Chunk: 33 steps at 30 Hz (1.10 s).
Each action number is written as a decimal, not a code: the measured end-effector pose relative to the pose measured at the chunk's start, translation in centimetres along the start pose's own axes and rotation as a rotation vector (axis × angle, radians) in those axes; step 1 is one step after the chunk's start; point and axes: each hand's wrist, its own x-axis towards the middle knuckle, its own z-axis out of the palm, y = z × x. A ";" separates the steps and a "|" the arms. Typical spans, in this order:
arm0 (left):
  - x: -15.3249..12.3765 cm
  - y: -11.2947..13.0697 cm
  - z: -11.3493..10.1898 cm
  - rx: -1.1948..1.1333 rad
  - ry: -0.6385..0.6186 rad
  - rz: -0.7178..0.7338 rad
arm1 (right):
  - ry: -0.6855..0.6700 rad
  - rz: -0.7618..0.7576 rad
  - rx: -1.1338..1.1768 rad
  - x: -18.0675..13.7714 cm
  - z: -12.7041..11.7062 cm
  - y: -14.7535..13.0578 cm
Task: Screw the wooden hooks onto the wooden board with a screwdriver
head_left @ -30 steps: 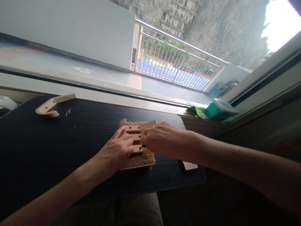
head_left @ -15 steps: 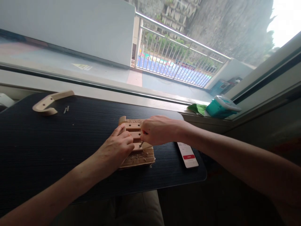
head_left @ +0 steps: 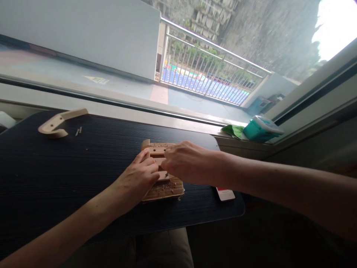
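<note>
Evidently gripping the left side of a slatted wooden piece point(head_left: 157, 150) with the left hand point(head_left: 143, 174), bending several fingers over the slats. Resting that piece on a rough cardboard pad point(head_left: 164, 191), on the right part of a dark table point(head_left: 83, 175). Curling the right hand point(head_left: 184, 160) closed above the right ends of the slats, just beside the left hand; cannot make out anything inside that fist. Showing a small metal part point(head_left: 167, 174) at the right end of the nearest slat, too small to identify. Covering part of a phone point(head_left: 225, 194) with the right forearm, near the table's right edge. At far left, well apart, displaying a hooked wooden piece point(head_left: 55, 122) with two small screws point(head_left: 79, 131) just to its right. Farther right, beyond the table, showing a green cloth point(head_left: 233, 130) beside a teal box point(head_left: 260, 129).
</note>
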 end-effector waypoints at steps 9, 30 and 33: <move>0.0 0.1 0.3 0.060 0.029 -0.003 | -0.020 0.194 0.137 0.0 0.7 1.0; 0.0 -0.2 0.5 0.071 -0.003 -0.034 | -0.022 0.075 0.127 0.4 0.9 0.8; 0.0 0.0 0.2 0.090 -0.001 -0.020 | -0.019 0.205 0.227 0.5 0.9 0.9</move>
